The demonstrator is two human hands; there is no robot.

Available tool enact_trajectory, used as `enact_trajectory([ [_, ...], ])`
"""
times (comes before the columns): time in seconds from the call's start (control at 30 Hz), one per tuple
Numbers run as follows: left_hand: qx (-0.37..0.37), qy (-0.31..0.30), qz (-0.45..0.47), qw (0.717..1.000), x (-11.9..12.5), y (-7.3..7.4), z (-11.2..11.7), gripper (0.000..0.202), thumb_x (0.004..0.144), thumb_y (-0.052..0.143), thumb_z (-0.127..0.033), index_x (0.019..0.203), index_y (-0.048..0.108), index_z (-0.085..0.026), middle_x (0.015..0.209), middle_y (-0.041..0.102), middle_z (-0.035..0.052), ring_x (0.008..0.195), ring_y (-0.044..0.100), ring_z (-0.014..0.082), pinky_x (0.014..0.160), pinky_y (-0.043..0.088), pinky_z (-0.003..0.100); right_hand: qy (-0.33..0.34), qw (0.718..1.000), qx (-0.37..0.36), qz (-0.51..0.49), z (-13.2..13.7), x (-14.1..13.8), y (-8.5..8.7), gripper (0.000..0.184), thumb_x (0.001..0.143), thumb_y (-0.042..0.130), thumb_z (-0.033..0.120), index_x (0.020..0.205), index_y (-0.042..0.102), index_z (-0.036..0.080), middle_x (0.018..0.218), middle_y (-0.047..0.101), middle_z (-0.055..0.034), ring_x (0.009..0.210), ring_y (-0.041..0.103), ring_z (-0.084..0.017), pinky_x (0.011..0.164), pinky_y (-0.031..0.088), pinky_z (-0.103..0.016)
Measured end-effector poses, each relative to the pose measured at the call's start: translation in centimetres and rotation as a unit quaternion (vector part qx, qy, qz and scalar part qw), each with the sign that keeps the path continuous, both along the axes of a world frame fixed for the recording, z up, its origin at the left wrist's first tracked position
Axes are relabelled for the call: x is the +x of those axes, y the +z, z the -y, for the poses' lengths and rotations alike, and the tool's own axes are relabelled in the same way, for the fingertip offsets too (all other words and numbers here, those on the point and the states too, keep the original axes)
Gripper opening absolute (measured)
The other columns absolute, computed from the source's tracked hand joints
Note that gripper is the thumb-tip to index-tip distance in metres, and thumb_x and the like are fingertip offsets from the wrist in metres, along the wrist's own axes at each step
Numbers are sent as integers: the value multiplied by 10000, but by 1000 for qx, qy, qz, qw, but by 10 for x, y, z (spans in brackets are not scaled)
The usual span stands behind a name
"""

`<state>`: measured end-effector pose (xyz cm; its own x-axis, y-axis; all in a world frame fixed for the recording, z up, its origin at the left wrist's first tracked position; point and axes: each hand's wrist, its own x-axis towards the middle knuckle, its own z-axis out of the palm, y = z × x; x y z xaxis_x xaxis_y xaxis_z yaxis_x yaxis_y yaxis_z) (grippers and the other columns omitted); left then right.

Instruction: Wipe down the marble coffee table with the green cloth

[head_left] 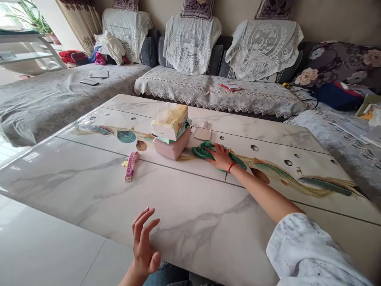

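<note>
My right hand [220, 157] reaches out over the marble-patterned table [184, 206] and presses a crumpled green cloth [202, 150] against its top. The cloth lies just right of a pink box [171, 149], on which a yellow tissue pack [170, 122] rests. Behind the cloth lies a small hand mirror [203, 133]. Near the table's front edge, my left hand [144, 242] is raised with its fingers apart and holds nothing. Farther off to the left is a pink and purple strap-like item [131, 167], whose kind I cannot make out.
A grey sofa [190, 85] with lace covers runs along the table's far side. On its left section [59, 95] lie a phone [89, 82] and a pale flat item [99, 74]. Clothes [110, 47] are heaped behind. Papers [354, 131] lie at the right.
</note>
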<state>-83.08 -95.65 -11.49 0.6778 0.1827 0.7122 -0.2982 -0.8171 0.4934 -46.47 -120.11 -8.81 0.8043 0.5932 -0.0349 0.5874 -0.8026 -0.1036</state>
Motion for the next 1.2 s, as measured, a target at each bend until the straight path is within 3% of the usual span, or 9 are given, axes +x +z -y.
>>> enact_trajectory([
  [0.37, -73, 45, 57, 995, 2, -12, 7, 704, 1049, 354, -784, 1156, 711, -186, 1298, 666, 194, 1361, 591, 404, 1112, 501, 590, -100, 995, -9, 9, -74, 85, 8, 585, 1103, 366, 505, 1543, 633, 227, 1616, 394, -218, 1419, 336, -421, 1111, 398, -611],
  [0.5, -70, 47, 49, 995, 3, -11, 8, 687, 1053, 367, -770, 1181, 701, -184, 1332, 644, 197, 1402, 558, 408, 1129, 472, 580, -79, 997, -12, 1, -92, 84, 20, 536, 1089, 371, 398, 1452, 698, 179, 1677, 383, -199, 1421, 389, -408, 1106, 434, -602],
  [0.63, -36, 41, 39, 998, 4, -6, 6, 645, 1076, 351, -724, 1198, 675, -179, 1351, 640, 201, 1396, 556, 397, 1102, 471, 548, 29, 999, -36, -29, -96, 20, 25, 453, 1060, 456, 357, 1300, 783, 154, 1692, 422, -180, 1410, 444, -398, 1075, 482, -557],
  [0.77, -4, 37, 26, 999, 4, -1, 3, 613, 1096, 331, -677, 1211, 653, -169, 1368, 635, 210, 1398, 553, 387, 1081, 474, 529, 176, 983, -12, -48, -96, -99, 20, 403, 1032, 559, 386, 1267, 794, 159, 1629, 506, -171, 1402, 481, -371, 1073, 474, -534],
  [0.87, -7, 57, 42, 997, 5, -1, 1, 583, 1102, 340, -648, 1245, 642, -169, 1382, 637, 211, 1424, 540, 386, 1131, 443, 554, 375, 926, 31, -25, -99, -183, 12, 510, 1007, 622, 439, 1476, 689, 250, 1663, 494, -107, 1420, 478, -324, 1042, 479, -499],
  [0.93, -31, 89, 80, 992, 6, -4, 0, 560, 1098, 367, -641, 1259, 637, -179, 1391, 639, 201, 1452, 525, 381, 1194, 399, 581, 471, 880, 56, -1, -105, -208, 8, 523, 1054, 560, 398, 1574, 601, 357, 1703, 465, -42, 1456, 461, -274, 1019, 477, -465],
  [1.0, -63, 123, 116, 984, 8, -6, 0, 543, 1091, 399, -646, 1252, 640, -187, 1396, 642, 189, 1472, 514, 378, 1249, 352, 610, 496, 866, 52, 2, -112, -196, 7, 484, 1091, 488, 319, 1549, 619, 406, 1726, 448, 2, 1487, 443, -247, 1032, 460, -459],
  [1.07, -78, 152, 123, 978, 10, -7, 1, 550, 1088, 409, -658, 1235, 648, -185, 1395, 646, 189, 1476, 517, 386, 1271, 331, 643, 443, 896, 30, -11, -113, -149, 10, 480, 1079, 488, 251, 1507, 664, 377, 1727, 456, 1, 1496, 438, -257, 1078, 430, -480],
  [1.2, -56, 174, 97, 978, 12, -3, 4, 569, 1093, 384, -665, 1146, 665, -173, 1349, 663, 209, 1453, 541, 415, 1237, 364, 703, 147, 989, 5, -24, -49, -9, 20, 539, 1018, 540, 210, 1524, 675, 338, 1725, 461, -49, 1472, 461, -322, 1135, 422, -533],
])
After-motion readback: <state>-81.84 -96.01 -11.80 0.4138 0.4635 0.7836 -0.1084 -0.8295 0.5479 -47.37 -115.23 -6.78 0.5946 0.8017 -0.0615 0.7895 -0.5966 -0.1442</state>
